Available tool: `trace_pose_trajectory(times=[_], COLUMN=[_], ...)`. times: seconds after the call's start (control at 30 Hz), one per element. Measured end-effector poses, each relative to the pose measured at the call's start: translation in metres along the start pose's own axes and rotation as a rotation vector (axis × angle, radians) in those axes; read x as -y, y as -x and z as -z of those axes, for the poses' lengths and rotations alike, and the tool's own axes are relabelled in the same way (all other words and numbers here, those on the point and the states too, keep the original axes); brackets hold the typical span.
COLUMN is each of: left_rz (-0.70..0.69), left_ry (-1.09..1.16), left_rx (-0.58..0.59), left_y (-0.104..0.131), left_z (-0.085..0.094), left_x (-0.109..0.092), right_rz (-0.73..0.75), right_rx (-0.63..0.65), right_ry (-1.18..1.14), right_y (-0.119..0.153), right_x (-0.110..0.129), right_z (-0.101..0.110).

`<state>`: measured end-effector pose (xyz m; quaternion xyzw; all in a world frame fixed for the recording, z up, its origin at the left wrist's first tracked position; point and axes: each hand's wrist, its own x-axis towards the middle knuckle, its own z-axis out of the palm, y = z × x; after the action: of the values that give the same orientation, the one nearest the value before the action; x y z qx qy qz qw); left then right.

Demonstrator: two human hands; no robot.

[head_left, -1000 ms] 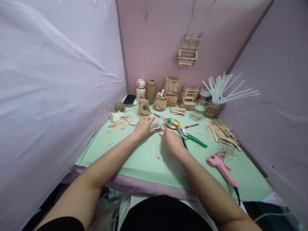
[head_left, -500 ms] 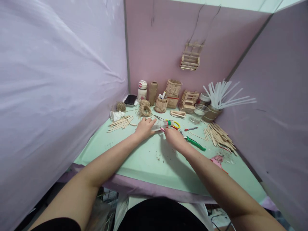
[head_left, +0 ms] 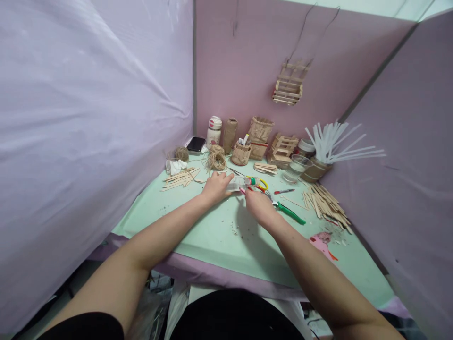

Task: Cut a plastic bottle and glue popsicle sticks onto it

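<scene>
Surface (head_left: pixel 205 241): pale green top, lilac front edge. Far left: tan twine ball (head_left: pixel 181 153), crumpled white material (head_left: pixel 175 166), loose twine coil (head_left: pixel 216 160). Far row, left to right: white lidded bottle (head_left: pixel 213 136), brown bottle-shaped vessel (head_left: pixel 230 135), round stick-clad pen cup (head_left: pixel 241 154), slatted wooden rack (head_left: pixel 282 150), clear plastic cup (head_left: pixel 293 175), brown pot (head_left: pixel 314 172). Pale flat wooden sticks (head_left: pixel 181 179) fanned at left; larger heap of wooden sticks (head_left: pixel 327 203) at right. Between: yellow-and-red-handled scissors (head_left: pixel 263 184), red-tipped pen (head_left: pixel 284 191), green-handled cutters (head_left: pixel 290 213). Right side: pink glue gun (head_left: pixel 322 243), partly hidden. Small crumbs (head_left: pixel 235 230) scattered near centre.
</scene>
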<state>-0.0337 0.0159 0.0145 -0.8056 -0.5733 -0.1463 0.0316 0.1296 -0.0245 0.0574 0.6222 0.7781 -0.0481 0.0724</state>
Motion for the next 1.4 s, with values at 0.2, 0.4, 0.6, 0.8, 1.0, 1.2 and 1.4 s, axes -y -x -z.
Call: trace_pose_trajectory(times=[0.2,0.4,0.6,0.8,1.0,1.2,1.4], left_rz=[-0.004,0.014,0.015,-0.011,-0.042,-0.072,-0.041], left_ry=[-0.01,0.0,0.009,0.03,0.046,0.092,0.134], left_rx=[-0.013,0.0,-0.008,-0.011,0.004,0.125,0.208], left_y=[0.0,-0.002,-0.004,-0.009,-0.017,-0.033,-0.041], left_z=[-0.001,0.0,0.0,-0.003,-0.004,0.009,0.015], left_x=[0.0,0.0,0.001,0.007,0.015,0.023,0.028], right_rz=[-0.004,-0.013,-0.049,-0.072,-0.102,-0.089,-0.098], right_rx=[-0.019,-0.038,-0.042,-0.035,-0.07,-0.129,-0.12], right_ry=[-0.034,-0.059,-0.067,-0.081,-0.103,-0.133,-0.121], right_y=[-0.004,0.0,0.004,0.006,0.003,-0.002,-0.009], right_x=[-0.004,-0.006,0.002,0.004,0.009,0.01,0.012], right_z=[-0.01,-0.016,-0.021,-0.024,-0.025,-0.026,-0.02])
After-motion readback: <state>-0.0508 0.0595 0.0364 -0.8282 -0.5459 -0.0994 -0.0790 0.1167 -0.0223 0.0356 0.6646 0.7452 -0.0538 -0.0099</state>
